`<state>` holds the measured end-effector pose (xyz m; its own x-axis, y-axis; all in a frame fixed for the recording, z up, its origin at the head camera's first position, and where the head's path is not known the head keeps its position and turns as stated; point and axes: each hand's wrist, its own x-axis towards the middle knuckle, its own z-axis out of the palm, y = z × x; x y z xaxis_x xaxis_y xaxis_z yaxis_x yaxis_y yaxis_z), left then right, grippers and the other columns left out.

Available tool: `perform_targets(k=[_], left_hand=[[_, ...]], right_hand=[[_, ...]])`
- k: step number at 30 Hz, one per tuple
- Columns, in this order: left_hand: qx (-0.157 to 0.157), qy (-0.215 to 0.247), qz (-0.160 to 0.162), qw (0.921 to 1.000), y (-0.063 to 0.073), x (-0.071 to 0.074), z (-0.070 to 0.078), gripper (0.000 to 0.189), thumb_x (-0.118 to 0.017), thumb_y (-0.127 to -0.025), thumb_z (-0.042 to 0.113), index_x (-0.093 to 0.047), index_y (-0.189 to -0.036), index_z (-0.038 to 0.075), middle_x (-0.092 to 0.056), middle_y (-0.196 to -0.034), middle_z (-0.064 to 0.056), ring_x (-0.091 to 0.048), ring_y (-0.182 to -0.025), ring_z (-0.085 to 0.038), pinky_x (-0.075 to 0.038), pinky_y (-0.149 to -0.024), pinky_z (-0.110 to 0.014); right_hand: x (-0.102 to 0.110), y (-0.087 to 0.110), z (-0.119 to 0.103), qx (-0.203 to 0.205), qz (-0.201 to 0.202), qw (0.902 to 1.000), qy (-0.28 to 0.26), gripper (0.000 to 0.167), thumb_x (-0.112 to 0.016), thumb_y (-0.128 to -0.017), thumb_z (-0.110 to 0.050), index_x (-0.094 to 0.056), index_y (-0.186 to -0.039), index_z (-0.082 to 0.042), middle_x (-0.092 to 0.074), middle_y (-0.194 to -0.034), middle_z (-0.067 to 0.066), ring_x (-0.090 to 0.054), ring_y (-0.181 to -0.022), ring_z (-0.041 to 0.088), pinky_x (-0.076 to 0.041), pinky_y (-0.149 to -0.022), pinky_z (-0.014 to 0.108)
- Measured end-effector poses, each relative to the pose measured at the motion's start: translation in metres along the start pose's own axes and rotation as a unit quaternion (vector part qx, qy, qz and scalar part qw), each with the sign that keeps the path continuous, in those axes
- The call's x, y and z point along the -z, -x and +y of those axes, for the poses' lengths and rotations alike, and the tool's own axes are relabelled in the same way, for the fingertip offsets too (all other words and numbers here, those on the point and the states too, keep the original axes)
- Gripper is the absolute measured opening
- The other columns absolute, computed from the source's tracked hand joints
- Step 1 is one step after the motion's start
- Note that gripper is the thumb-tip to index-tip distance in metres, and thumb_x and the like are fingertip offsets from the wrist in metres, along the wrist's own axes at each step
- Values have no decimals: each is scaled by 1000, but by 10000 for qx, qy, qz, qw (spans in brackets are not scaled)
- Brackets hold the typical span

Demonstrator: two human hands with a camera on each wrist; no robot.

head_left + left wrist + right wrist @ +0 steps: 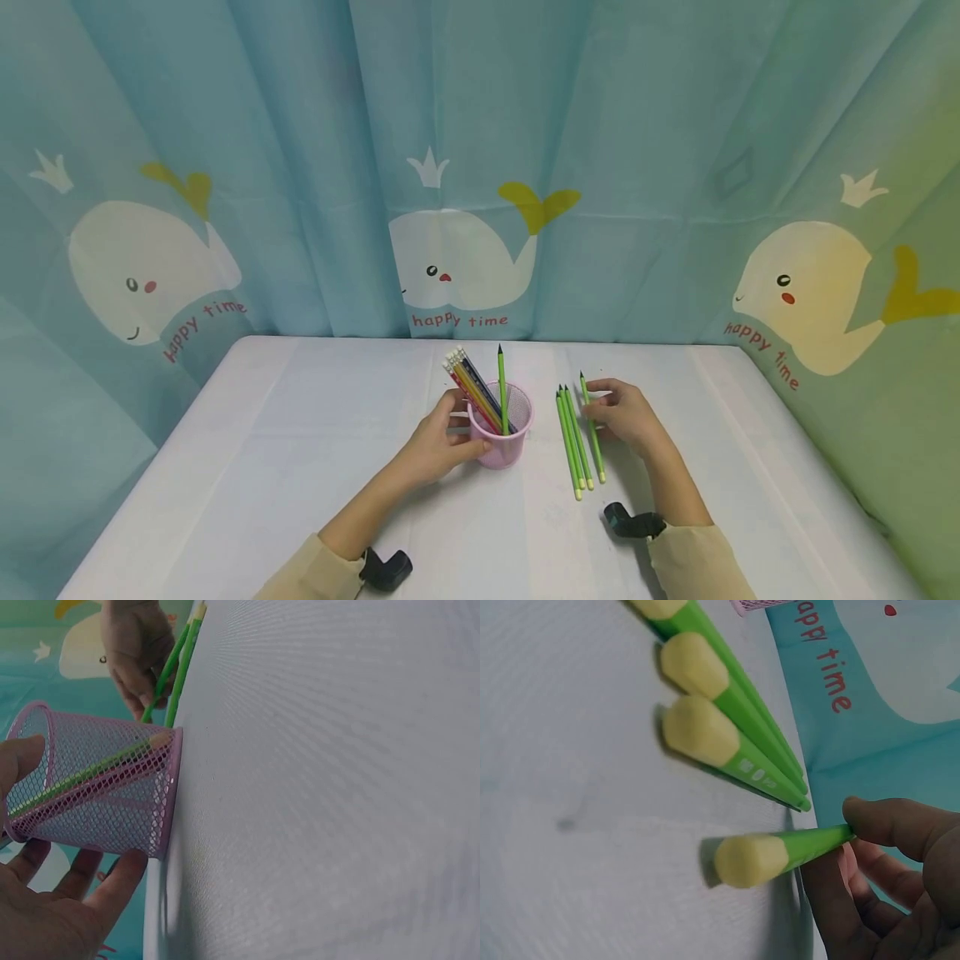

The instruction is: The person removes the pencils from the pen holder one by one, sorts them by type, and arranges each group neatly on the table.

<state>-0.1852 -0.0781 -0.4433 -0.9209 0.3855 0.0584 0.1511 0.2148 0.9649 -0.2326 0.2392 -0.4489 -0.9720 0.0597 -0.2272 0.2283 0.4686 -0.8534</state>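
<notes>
the pink mesh cup point(501, 455) stands upright nearer the desk's point(315, 400) far edge, pencils point(477, 396) leaning inside; rightward, three green pencils point(572, 439) and a held fourth pencil point(597, 452) point black tips toward that edge.

A pink mesh cup point(501, 452), green pencils point(572, 437) with pale yellow ends and dark tips, other pencils point(477, 393) in red, yellow and dark blue, tabletop point(300, 433) white to my eyes, blue curtain point(645, 108) printed with white whales point(468, 258).

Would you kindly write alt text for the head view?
A person's left hand holds a pink mesh cup of pencils on a white table while the right hand pinches a green pencil beside three more green pencils. A blue curtain with white whales hangs behind.
</notes>
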Motion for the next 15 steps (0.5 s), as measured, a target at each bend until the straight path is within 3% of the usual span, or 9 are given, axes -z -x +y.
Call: perform_targets(k=[15], left_hand=[[1, 1, -14, 10000, 0, 0, 1, 72, -79, -85, 13, -37, -143, 7, -50, -135, -20, -58, -122, -38, -54, -100, -45]], right_hand=[[-6, 1, 1, -70, -32, 9998, 193, 51, -73, -88, -12, -55, -134, -1, -64, -101, 14, -64, -81, 19, -62, -68, 34]])
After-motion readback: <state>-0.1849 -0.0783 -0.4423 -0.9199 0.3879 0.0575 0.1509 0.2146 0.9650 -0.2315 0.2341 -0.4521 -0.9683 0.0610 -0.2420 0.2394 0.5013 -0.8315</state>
